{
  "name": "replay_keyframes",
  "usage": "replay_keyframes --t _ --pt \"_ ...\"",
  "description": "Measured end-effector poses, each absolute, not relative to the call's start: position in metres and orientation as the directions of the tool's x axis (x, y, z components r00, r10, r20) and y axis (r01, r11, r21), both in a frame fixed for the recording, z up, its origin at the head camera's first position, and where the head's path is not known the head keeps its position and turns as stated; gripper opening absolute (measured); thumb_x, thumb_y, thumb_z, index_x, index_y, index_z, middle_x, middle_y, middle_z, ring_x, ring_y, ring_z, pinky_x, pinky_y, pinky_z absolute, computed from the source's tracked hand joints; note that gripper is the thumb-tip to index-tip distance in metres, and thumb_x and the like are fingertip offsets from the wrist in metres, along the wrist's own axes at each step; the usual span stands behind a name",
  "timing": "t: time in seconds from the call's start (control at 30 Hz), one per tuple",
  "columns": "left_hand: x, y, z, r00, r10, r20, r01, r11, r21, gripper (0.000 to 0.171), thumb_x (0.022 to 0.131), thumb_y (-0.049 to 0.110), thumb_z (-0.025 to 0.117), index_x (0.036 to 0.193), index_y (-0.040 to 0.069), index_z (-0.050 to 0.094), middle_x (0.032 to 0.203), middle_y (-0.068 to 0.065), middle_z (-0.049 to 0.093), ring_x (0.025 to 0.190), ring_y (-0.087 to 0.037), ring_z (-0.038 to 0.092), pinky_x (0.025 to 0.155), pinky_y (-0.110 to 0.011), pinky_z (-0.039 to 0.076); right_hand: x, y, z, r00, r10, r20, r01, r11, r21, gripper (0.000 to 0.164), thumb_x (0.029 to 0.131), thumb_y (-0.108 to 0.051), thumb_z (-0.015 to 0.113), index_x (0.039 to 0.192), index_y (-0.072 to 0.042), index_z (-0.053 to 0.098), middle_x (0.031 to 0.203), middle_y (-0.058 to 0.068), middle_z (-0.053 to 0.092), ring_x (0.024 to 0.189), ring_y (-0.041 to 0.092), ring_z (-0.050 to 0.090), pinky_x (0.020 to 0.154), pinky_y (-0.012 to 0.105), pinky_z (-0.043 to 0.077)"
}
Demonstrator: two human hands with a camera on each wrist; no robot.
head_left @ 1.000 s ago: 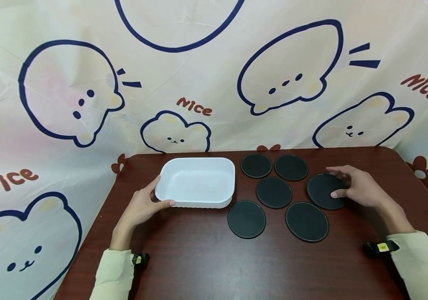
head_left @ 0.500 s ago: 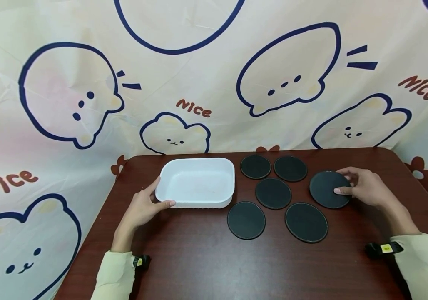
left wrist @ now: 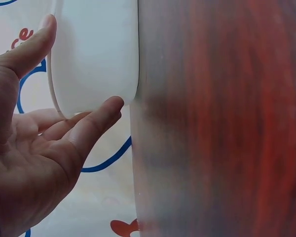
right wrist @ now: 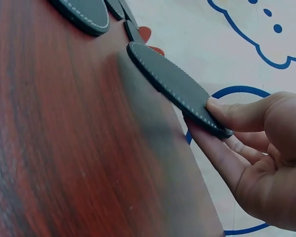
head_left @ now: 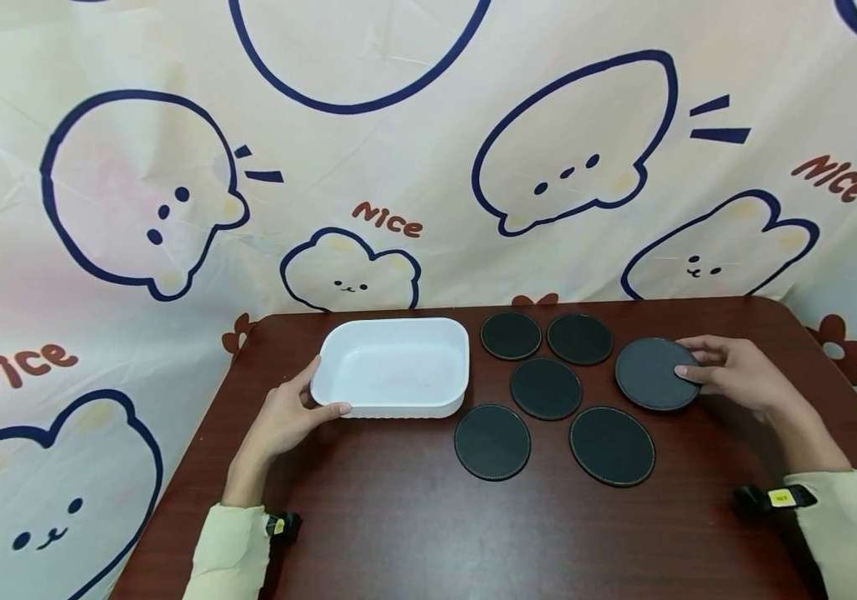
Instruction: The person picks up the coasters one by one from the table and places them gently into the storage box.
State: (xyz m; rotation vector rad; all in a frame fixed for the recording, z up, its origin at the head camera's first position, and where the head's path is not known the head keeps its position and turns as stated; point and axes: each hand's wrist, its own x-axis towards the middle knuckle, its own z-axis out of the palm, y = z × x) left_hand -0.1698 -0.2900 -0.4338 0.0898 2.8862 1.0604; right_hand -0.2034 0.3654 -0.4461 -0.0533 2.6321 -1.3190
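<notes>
At the left, my left hand (head_left: 286,419) holds the near left corner of a white rectangular tub (head_left: 394,367), its thumb along the front wall and its fingers at the left end. In the left wrist view, thumb and fingers lie on different sides of the tub (left wrist: 96,59). My right hand (head_left: 739,377) pinches the edge of a round black coaster (head_left: 654,375), thumb on top and fingers beneath. The right wrist view shows this coaster (right wrist: 172,84) tilted, with pale stitching round its rim. Several like coasters (head_left: 546,388) lie flat between the tub and my right hand.
Dark brown wooden table (head_left: 428,525) beneath everything. A pale cloth backdrop (head_left: 443,167) with cartoon bears hangs close behind its far edge. The nearest coaster (head_left: 612,446) lies to the front left of the held one.
My right hand has gripped the coaster's right edge and lifted it off the table, tilting it. My left hand and the tub stay put, as do the other coasters.
</notes>
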Motion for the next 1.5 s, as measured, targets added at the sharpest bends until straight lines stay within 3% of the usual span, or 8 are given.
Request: replay_keyframes --t 0.37,0.43,0.6,0.67,1.13,1.5 --pt "-0.169 -0.29 -0.433 -0.995 0.086 -0.051 0.032 0.759 0.65 0.111 0.091 0.046 0.087 0.17 0.003 0.023 0.165 -0.028 0.044 0.135 -0.04 0.066 0.106 -0.052 0.059 -0.204 0.368 -0.445 -0.968 -0.13 -0.213 0.126 0.485 -0.866 0.07 0.109 -0.024 0.066 0.163 0.008 0.034 0.143 0.013 0.061 0.097 -0.003 0.071 0.085 0.024 0.065" --pt "-0.17 -0.29 -0.433 -0.995 0.085 -0.055 0.029 0.759 0.651 0.111 0.091 0.046 0.087 0.17 0.003 0.022 0.166 -0.028 0.044 0.135 -0.04 0.066 0.106 -0.052 0.058 -0.204 0.368 -0.445 -0.967 -0.138 -0.215 0.129 0.461 -0.878 0.073 0.109 -0.026 0.066 0.164 0.006 0.032 0.143 0.003 0.062 0.1 -0.006 0.069 0.086 0.023 0.064" --pt "-0.17 -0.291 -0.433 -0.995 0.086 -0.053 0.031 0.76 0.649 0.111 0.091 0.046 0.087 0.17 0.003 0.023 0.165 -0.028 0.044 0.134 -0.039 0.066 0.106 -0.052 0.058 -0.203 0.367 -0.442 -0.967 -0.162 -0.198 0.126 0.37 -0.92 0.073 0.107 -0.029 0.068 0.165 0.0 0.033 0.122 -0.032 0.065 0.103 -0.008 0.07 0.086 0.021 0.064" --pt "-0.17 -0.291 -0.434 -0.995 0.086 -0.051 0.033 0.762 0.647 0.111 0.091 0.046 0.086 0.17 0.003 0.023 0.165 -0.028 0.045 0.134 -0.039 0.066 0.106 -0.052 0.058 -0.204 0.366 -0.441 -0.966 -0.167 -0.196 0.132 0.332 -0.934 0.071 0.108 -0.028 0.068 0.165 -0.002 0.034 0.116 -0.038 0.065 0.103 -0.007 0.071 0.086 0.021 0.063" --pt "-0.169 -0.291 -0.434 -0.995 0.087 -0.056 0.029 0.751 0.659 0.109 0.092 0.045 0.086 0.171 0.005 0.022 0.165 -0.027 0.046 0.133 -0.039 0.067 0.106 -0.054 0.059 -0.216 0.337 -0.431 -0.953 -0.207 -0.22 0.177 0.207 -0.962 0.076 0.107 -0.021 0.067 0.168 0.002 0.026 0.115 -0.033 0.071 0.103 -0.005 0.073 0.086 0.019 0.063" --pt "-0.17 -0.293 -0.434 -0.995 0.078 -0.066 0.016 0.752 0.659 0.11 0.092 0.046 0.085 0.171 0.005 0.022 0.168 -0.027 0.041 0.139 -0.041 0.063 0.111 -0.056 0.054 -0.224 0.299 -0.427 -0.946 -0.244 -0.214 0.18 0.154 -0.971 0.073 0.107 -0.018 0.068 0.167 -0.001 0.031 0.114 -0.027 0.074 0.101 -0.001 0.075 0.086 0.02 0.063"
